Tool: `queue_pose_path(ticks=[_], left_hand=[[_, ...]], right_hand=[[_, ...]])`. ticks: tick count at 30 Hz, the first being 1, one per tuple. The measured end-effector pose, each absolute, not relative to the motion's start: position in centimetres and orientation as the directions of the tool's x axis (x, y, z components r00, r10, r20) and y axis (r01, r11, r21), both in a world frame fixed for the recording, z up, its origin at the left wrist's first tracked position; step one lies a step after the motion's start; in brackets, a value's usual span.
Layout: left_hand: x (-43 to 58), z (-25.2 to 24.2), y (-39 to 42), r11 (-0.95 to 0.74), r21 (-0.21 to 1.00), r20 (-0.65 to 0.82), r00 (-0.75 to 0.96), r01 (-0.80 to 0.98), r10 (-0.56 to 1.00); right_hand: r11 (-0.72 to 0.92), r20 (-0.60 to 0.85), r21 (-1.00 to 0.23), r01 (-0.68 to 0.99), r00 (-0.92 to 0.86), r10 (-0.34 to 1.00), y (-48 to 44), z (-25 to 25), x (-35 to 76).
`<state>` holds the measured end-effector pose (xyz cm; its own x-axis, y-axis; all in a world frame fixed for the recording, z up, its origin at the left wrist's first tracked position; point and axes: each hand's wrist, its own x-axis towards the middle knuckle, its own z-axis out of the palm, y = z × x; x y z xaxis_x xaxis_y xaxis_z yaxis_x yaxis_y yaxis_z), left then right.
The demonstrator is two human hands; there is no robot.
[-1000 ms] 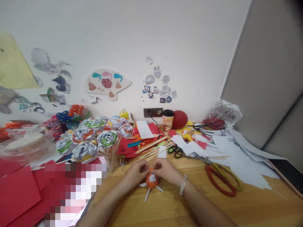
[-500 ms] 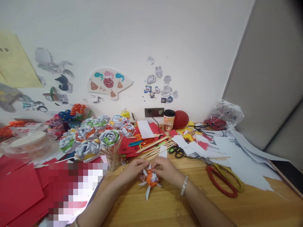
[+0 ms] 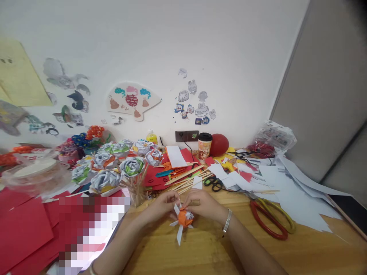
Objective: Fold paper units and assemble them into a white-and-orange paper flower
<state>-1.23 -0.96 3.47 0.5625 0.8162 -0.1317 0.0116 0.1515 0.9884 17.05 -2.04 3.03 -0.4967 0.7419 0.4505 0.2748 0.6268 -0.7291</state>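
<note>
An orange and white folded paper flower [image 3: 185,218] with several pointed white flaps is held just above the wooden table, between my two hands. My left hand [image 3: 166,203] grips its far left side, fingers curled and partly hidden behind it. At its far right edge, my right hand [image 3: 200,202] pinches the paper with thumb and fingertips. Behind my hands lie wooden sticks [image 3: 186,182] and a small white paper piece [image 3: 197,182]. A cup of sticks holding a green and white paper rose [image 3: 132,167] stands beyond my left hand.
Large scissors [image 3: 271,217] with red and yellow handles lie at right, near white paper sheets [image 3: 289,194]. Black-handled scissors [image 3: 215,183], a lidded paper cup [image 3: 205,146] and a red balloon [image 3: 219,144] are farther back. Red paper [image 3: 25,233] covers the left side.
The paper flower has turned slightly in my hands, showing more orange and less of its white middle. My right wrist has shifted a little to the right.
</note>
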Motion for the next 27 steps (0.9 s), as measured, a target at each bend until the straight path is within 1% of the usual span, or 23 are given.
queue_pose_path(ticks=[3,5,7,11,13,18,23,27], left_hand=[[-1.4,3.4,-0.9,0.129,0.992,-0.113,0.551,0.01,0.827],[-1.4,3.2,-0.9,0.107,0.994,-0.096,0.546,0.013,0.832],[-1.5,3.1,-0.8,0.088,0.996,-0.081,0.551,0.014,0.831],[-1.5,2.8,-0.6,0.077,0.997,-0.062,0.554,-0.005,0.83],[-1.6,2.8,-0.5,0.058,0.998,-0.054,0.538,0.009,0.841],[-1.7,3.6,-0.5,-0.042,0.997,0.004,0.481,0.068,0.876],[-1.7,4.3,-1.2,-0.022,0.999,0.006,0.488,0.028,0.873],[-2.1,4.4,-0.9,-0.099,0.994,0.068,0.483,0.039,0.873]], right_hand=[[0.597,0.401,-0.758,0.263,-0.534,0.744,-2.2,3.3,17.3],[0.605,0.41,-0.762,0.231,-0.551,0.726,-2.4,3.4,17.2],[0.648,0.45,-0.727,0.225,-0.557,0.698,-2.4,3.3,17.0],[0.707,0.497,-0.631,0.318,-0.534,0.684,-2.3,3.2,17.0],[0.719,0.506,-0.613,0.329,-0.536,0.676,-2.3,3.2,17.0],[0.713,0.532,-0.641,0.285,-0.505,0.68,-2.6,3.3,16.7],[0.732,0.54,-0.615,0.295,-0.518,0.663,-2.8,3.6,16.7],[0.694,0.556,-0.667,0.271,-0.438,0.706,-2.7,3.7,16.8]])
